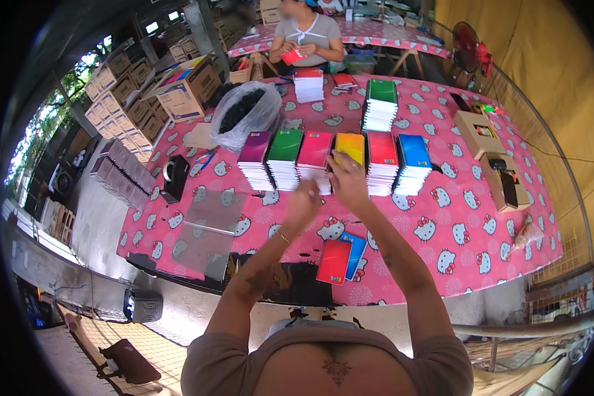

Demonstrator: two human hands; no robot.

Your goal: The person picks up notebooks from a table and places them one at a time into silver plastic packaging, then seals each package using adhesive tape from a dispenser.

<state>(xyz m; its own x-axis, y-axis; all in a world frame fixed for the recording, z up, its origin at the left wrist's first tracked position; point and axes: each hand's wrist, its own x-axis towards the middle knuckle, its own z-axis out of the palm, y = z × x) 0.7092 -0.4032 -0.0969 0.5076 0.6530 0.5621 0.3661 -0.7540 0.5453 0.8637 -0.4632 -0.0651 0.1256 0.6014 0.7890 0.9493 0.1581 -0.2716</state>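
A row of spiral notebook stacks stands across the middle of the table: purple (254,146), green (285,145), pink (315,149), yellow (350,146), red (383,148) and blue (414,152). My right hand (350,179) lies against the front and left side of the yellow stack, fingers stretched over its top cover. In front of the pink stack is my left hand (303,203), its fingers smeared by motion. Nearer to me, a loose red notebook (334,261) partly covers a blue notebook (356,249).
Behind the row stand another green stack (381,90) and a red stack (309,74). A plastic bag of black coils (241,115), a tape dispenser (175,178) and a clear sheet (208,231) lie left. Cardboard trays (501,178) sit right. Opposite, a person (308,36) holds a red notebook.
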